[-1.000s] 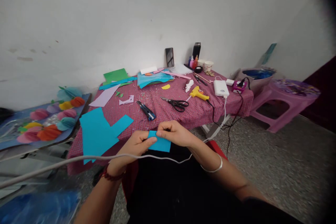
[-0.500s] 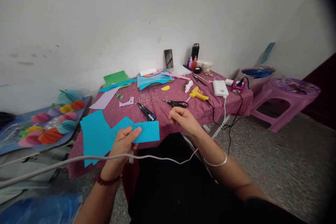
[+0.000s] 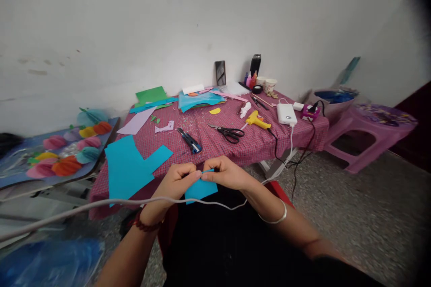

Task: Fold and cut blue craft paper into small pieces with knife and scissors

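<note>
A small piece of blue paper (image 3: 201, 191) is pinched along its upper edge between both hands, over my lap at the table's front edge. My left hand (image 3: 178, 182) grips it from the left, thumb on top. From the right, my right hand (image 3: 227, 173) pinches the same edge, the two thumbs almost meeting. Fingers partly hide that edge. Larger blue sheets (image 3: 128, 168) lie on the table left of my hands. Just beyond my hands rest a utility knife (image 3: 189, 141) and black-handled scissors (image 3: 229, 132).
A yellow glue gun (image 3: 257, 120) and a white power bank (image 3: 286, 114) lie to the right. A white cable (image 3: 134, 202) crosses in front of my wrists. Colourful paper ornaments (image 3: 69, 166) sit on a board at left. A pink stool (image 3: 367, 130) stands right.
My right hand has come left and down onto the blue paper, which my left hand held alone before. The paper has moved lower and turned, and both hands now pinch its edge.
</note>
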`<act>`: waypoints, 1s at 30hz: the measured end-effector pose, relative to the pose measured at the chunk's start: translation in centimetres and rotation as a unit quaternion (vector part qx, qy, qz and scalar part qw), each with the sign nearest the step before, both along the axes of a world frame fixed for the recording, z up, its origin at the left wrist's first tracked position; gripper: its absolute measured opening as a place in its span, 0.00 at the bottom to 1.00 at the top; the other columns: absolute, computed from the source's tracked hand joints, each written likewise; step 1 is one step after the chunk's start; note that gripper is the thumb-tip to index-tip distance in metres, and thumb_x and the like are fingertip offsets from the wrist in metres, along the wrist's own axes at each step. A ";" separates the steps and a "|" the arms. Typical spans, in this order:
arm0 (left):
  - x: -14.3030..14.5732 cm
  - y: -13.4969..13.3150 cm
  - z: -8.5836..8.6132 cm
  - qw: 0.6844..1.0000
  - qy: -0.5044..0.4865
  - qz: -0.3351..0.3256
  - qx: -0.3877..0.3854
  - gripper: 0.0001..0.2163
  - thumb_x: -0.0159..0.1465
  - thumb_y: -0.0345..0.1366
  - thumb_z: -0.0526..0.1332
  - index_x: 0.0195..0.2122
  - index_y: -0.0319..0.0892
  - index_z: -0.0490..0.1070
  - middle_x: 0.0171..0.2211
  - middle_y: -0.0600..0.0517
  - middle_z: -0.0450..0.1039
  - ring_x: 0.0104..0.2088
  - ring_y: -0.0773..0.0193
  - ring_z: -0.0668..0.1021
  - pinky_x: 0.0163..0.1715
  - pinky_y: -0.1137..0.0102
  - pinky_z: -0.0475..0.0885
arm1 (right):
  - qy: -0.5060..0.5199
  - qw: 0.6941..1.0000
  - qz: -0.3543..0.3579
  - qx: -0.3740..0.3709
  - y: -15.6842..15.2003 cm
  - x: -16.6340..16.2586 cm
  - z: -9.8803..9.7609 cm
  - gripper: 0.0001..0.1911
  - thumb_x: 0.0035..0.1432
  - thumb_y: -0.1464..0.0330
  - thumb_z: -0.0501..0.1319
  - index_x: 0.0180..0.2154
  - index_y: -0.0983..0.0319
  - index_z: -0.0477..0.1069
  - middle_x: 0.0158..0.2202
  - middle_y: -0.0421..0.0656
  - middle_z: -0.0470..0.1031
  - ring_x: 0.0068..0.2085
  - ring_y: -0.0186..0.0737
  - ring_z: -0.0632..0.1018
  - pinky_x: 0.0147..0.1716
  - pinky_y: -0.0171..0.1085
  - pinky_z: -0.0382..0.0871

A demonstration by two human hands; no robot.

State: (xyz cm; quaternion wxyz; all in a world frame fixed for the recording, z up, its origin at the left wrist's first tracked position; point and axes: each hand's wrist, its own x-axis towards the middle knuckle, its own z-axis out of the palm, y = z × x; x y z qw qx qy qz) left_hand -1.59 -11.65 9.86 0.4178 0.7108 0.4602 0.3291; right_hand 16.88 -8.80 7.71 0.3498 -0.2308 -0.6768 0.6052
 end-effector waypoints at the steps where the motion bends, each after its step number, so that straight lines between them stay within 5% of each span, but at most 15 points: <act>1: -0.1 -0.1 0.2 1.000 0.001 -0.005 0.001 0.21 0.62 0.45 0.56 0.17 0.40 0.53 0.18 0.59 0.49 0.20 0.72 0.56 0.20 0.75 0.52 | 0.001 1.000 0.003 -0.005 0.0 0.0 0.0 0.19 0.51 0.56 0.64 0.23 0.65 0.66 0.21 0.35 0.61 0.24 0.28 0.61 0.24 0.30 0.55; 9: -1.3 -0.4 1.6 0.995 0.092 -0.019 0.035 0.14 0.64 0.41 0.53 0.24 0.40 0.63 0.21 0.57 0.61 0.23 0.70 0.65 0.24 0.74 0.59 | -0.012 1.000 -0.027 -0.008 0.2 0.5 0.5 0.21 0.53 0.53 0.61 0.24 0.64 0.66 0.21 0.35 0.60 0.24 0.29 0.61 0.24 0.31 0.55; 15: -2.4 0.6 0.9 0.967 0.097 0.180 0.153 0.21 0.61 0.43 0.58 0.16 0.42 0.51 0.16 0.59 0.51 0.19 0.71 0.59 0.22 0.73 0.55 | -0.030 0.991 -0.128 0.020 2.2 1.3 -0.6 0.19 0.53 0.55 0.61 0.23 0.64 0.66 0.20 0.35 0.60 0.23 0.29 0.61 0.23 0.31 0.54; 19: -7.0 2.3 0.9 0.925 0.126 0.315 0.170 0.16 0.61 0.45 0.57 0.21 0.42 0.61 0.18 0.57 0.61 0.22 0.68 0.66 0.23 0.73 0.60 | -0.023 0.960 -0.276 -0.042 7.4 1.4 -1.1 0.20 0.48 0.57 0.65 0.19 0.61 0.58 0.15 0.33 0.58 0.18 0.27 0.59 0.18 0.30 0.50; 22: -9.6 3.6 -0.1 0.908 0.274 0.287 0.134 0.13 0.58 0.45 0.59 0.38 0.41 0.70 0.33 0.51 0.75 0.34 0.61 0.76 0.33 0.71 0.67 | -0.028 0.950 -0.303 -0.065 12.4 0.2 -1.1 0.19 0.53 0.59 0.62 0.21 0.60 0.56 0.13 0.32 0.57 0.15 0.26 0.57 0.15 0.30 0.47; 25: -9.9 4.6 -1.9 0.866 0.441 0.211 0.108 0.21 0.59 0.42 0.58 0.52 0.39 0.67 0.49 0.43 0.73 0.48 0.52 0.75 0.46 0.64 0.67 | -0.047 0.948 -0.301 -0.089 15.7 -1.3 -1.3 0.16 0.58 0.60 0.58 0.23 0.61 0.59 0.14 0.34 0.63 0.13 0.26 0.59 0.14 0.30 0.49; 30: -9.2 5.4 -4.0 0.822 0.545 0.153 0.060 0.25 0.58 0.35 0.56 0.58 0.41 0.60 0.52 0.40 0.71 0.48 0.49 0.75 0.46 0.61 0.67 | -0.085 0.952 -0.280 -0.094 15.0 -1.1 -2.8 0.10 0.62 0.65 0.53 0.40 0.66 0.65 0.16 0.37 0.69 0.13 0.28 0.64 0.14 0.29 0.52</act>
